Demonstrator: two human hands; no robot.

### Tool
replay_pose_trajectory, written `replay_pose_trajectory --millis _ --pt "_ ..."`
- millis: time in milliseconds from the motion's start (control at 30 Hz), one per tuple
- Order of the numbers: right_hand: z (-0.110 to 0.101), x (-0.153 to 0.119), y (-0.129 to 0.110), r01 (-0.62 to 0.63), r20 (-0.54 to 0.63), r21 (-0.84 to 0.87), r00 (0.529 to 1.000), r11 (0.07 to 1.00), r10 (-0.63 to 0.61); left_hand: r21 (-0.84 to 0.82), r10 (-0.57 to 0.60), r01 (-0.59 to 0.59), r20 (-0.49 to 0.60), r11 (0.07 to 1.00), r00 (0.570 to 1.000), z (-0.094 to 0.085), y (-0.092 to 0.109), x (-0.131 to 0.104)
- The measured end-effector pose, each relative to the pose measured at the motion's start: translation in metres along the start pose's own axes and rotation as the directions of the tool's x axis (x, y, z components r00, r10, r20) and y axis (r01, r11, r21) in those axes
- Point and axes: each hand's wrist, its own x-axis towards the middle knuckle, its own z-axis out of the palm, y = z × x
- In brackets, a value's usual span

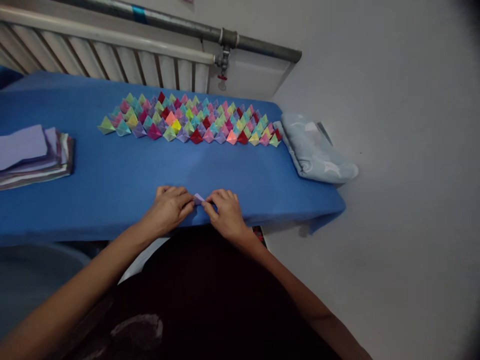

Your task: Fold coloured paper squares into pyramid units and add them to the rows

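A small folded piece of lavender paper (pixel 198 199) is pinched between my two hands, close to the front edge of the blue cloth (pixel 150 165). My left hand (pixel 169 207) grips its left corner with thumb and fingertips. On the other side, my right hand (pixel 225 212) pinches the right corner. Beyond them, rows of small folded paper boats (pixel 196 136) in many colours stand close together across the back of the cloth.
Stacked lavender and other coloured sheets (pixel 26 145) lie at the far left. A folded grey-blue cloth (pixel 318 150) rests at the right end by the wall. Behind the table are a radiator (pixel 112 60) and a pipe with a red-handled valve (pixel 224 62).
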Motion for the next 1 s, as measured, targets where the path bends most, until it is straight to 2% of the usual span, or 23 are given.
replay_pose_trajectory --millis 267,467,600,800,867,1000 --pt "0.0 0.006 0.0 -0.011 -0.012 -0.057 1.0 0.998 0.01 -0.017 -0.135 0.137 0.068 0.99 0.988 -0.003 0.003 0.012" --pt "-0.001 0.008 -0.003 -0.025 0.003 -0.085 1.0 0.996 0.025 0.002 -0.247 0.247 0.073 0.969 0.966 -0.001 0.006 0.021" --pt "-0.001 0.008 -0.005 -0.046 0.007 -0.064 0.999 0.997 0.047 0.004 -0.25 0.25 0.048 0.968 0.967 0.003 0.002 0.023" --pt "-0.003 0.008 -0.008 -0.083 0.025 -0.075 0.996 0.994 0.085 0.022 -0.252 0.251 0.112 0.968 0.961 -0.003 -0.002 0.029" --pt "-0.004 0.008 -0.009 -0.093 0.035 -0.085 0.995 0.992 0.097 0.046 -0.294 0.291 0.181 0.956 0.938 -0.011 0.003 0.034" --pt "-0.004 0.009 -0.01 -0.093 0.047 -0.087 0.994 0.992 0.097 0.134 -0.425 0.405 0.355 0.905 0.833 -0.026 0.018 0.042"
